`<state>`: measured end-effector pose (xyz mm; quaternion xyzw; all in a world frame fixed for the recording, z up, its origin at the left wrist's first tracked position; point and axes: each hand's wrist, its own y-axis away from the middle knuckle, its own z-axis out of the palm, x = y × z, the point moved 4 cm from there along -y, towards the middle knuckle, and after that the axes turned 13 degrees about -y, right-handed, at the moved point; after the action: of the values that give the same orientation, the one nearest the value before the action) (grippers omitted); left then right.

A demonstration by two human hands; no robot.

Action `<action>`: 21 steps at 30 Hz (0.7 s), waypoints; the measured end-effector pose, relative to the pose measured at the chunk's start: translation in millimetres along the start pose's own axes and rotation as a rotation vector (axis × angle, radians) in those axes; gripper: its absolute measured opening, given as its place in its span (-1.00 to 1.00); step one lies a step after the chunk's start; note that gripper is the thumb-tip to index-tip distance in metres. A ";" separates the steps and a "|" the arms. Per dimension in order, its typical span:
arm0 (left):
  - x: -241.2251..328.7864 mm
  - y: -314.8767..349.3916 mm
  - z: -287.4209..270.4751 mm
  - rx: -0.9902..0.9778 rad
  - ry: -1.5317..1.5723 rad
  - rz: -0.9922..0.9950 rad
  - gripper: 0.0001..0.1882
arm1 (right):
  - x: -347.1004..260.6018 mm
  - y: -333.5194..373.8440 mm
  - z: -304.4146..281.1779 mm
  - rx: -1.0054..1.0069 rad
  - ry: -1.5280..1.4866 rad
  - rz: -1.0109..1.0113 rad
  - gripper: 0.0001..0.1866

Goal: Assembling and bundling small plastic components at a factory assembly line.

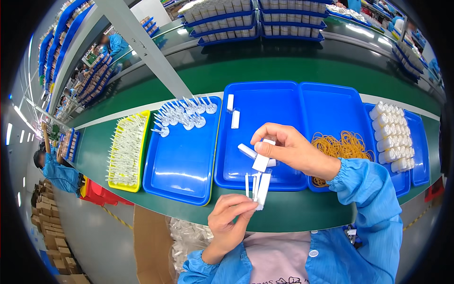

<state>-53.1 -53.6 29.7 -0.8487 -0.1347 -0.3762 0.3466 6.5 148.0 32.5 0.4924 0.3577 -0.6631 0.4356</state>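
My left hand (232,218), low and near the table's front edge, pinches a small bundle of thin white sticks (255,185) together with a white rectangular piece (265,188). The sticks point upward and away from me. Just above them, my right hand (286,147) is closed on a small white block (260,163) between thumb and fingers. Both hands work in front of a blue tray (265,102). In that tray lie several white rectangular pieces: one upright piece (230,102), another piece (235,119) and a tilted piece (247,151).
At left stand a yellow tray (147,124) of thin white tubes and a blue tray (177,165) with clear stemmed pieces (188,119). Rubber bands (343,145) and white cylinders (391,135) fill trays at right. An open carton (153,244) sits below the table.
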 end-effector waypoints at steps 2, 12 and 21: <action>0.3 -1.7 0.0 -0.007 -0.020 0.032 -0.83 | -1.9 0.5 1.1 -0.030 -0.026 0.045 -0.78; -5.7 -2.1 -0.7 -0.078 0.068 -0.053 -0.89 | -7.4 7.4 14.4 -0.073 0.170 -0.190 -0.76; -18.1 13.4 7.2 0.037 0.302 -0.068 -0.41 | -15.9 18.2 25.1 -0.150 0.219 -0.145 -0.76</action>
<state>-55.0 -57.8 6.5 -0.7708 -0.1165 -0.5085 0.3657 17.0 122.3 53.5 0.5008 0.4863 -0.6067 0.3804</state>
